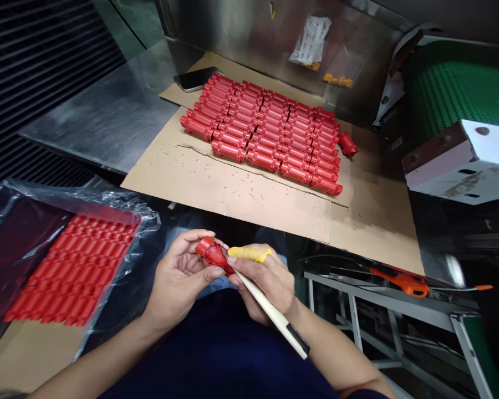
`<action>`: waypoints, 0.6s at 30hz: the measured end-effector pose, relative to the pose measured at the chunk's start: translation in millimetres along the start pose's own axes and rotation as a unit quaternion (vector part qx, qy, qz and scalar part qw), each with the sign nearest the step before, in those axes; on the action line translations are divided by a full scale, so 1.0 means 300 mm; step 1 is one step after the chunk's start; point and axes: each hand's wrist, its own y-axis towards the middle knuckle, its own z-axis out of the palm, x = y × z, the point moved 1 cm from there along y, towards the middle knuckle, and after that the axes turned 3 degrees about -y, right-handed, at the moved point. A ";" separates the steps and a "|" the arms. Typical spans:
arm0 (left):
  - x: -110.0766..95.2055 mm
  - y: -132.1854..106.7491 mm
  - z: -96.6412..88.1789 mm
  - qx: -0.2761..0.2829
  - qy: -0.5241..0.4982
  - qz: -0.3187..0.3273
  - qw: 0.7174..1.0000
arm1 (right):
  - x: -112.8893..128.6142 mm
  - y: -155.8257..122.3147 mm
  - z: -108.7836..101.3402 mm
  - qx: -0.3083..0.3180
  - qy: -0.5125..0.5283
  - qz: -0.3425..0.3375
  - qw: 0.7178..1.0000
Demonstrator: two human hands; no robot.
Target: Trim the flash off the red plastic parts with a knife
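Observation:
My left hand [177, 277] is closed round a red ribbed cylindrical plastic part [211, 252], held tilted in front of my body. In my right hand [270, 282] is a slim tool with a pale flat handle [266, 302] and a black end [298, 341]. The tool's working tip lies at the part, too small and covered to make out. A yellow wrap [249, 254] covers a finger of my right hand, which rests against the part. Beyond my hands, rows of similar red parts [270, 133] lie on cardboard [183, 177].
A plastic-lined box [149, 213] with more red parts [75, 266] stands left. A phone [196, 80] lies at the table's back. Small bags with yellow pieces [338, 80] hang on the metal wall. Right are a green conveyor belt [461, 83], an orange-handled tool [407, 284] and a metal frame [382, 302].

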 end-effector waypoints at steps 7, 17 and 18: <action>0.004 -0.002 0.003 0.004 0.003 0.010 1.000 | 0.006 -0.001 0.002 -0.004 -0.010 0.008 1.000; -0.016 -0.012 0.017 -0.019 0.056 0.088 0.994 | 0.033 -0.007 -0.004 -0.011 -0.047 0.003 0.999; -0.019 -0.013 0.019 -0.025 0.067 0.094 0.993 | 0.031 -0.008 -0.007 -0.008 -0.052 0.003 0.999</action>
